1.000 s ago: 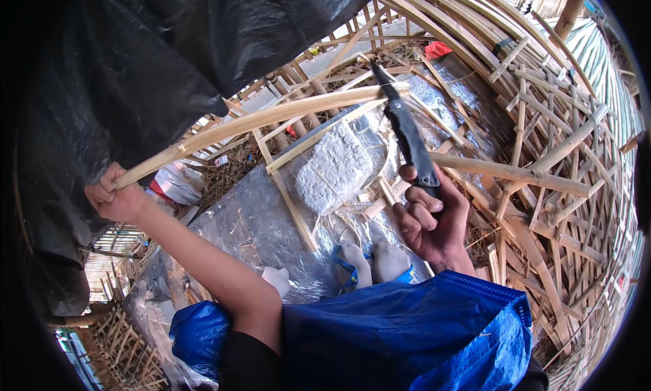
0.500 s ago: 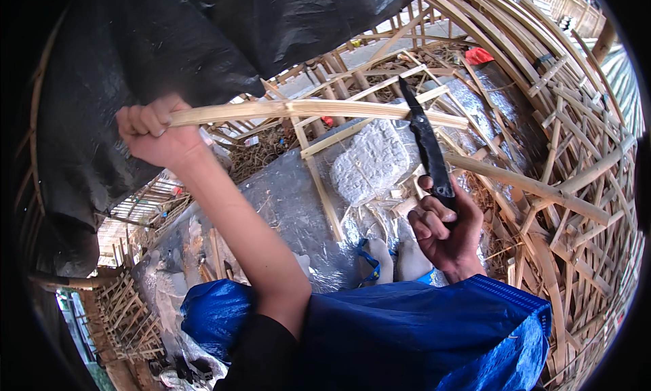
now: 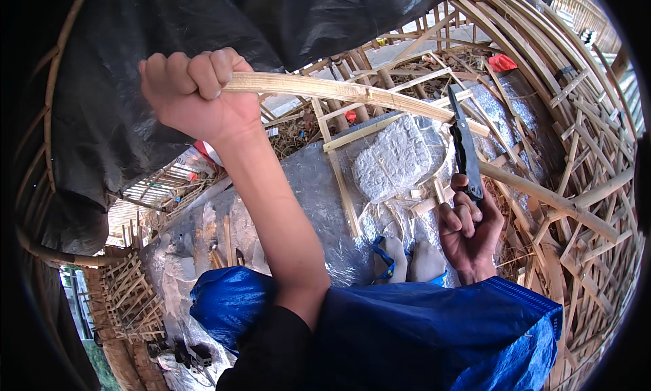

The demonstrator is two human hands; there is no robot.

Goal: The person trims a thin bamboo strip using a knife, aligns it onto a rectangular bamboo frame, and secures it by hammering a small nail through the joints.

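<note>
My left hand [image 3: 203, 93] is raised at the upper left, its fingers wrapped round one end of a pale bamboo strip [image 3: 325, 87]. The strip slopes down to the right and bows slightly. In my right hand [image 3: 472, 232] is a knife [image 3: 463, 147] with a black handle, its dark blade pointing up and away from me. Near the strip's far right end the blade meets or crosses it; whether it cuts in, I cannot tell. Below the strip lies a rough whitish stone block [image 3: 392, 159], beside a small frame of thin bamboo slats [image 3: 344, 188].
Blue cloth [image 3: 420, 323] covers my lap, and my feet [image 3: 400, 259] in blue-strapped sandals stand on a silvery sheet [image 3: 285, 188]. Piled bamboo strips [image 3: 583, 208] crowd the right. A thick bamboo pole [image 3: 549, 198] juts in there. Black plastic sheeting [image 3: 135, 38] hangs at the upper left.
My left hand has moved up and to the right, tilting the bamboo strip more steeply. The knife now sits nearer the strip's right end. The whole view has shifted slightly.
</note>
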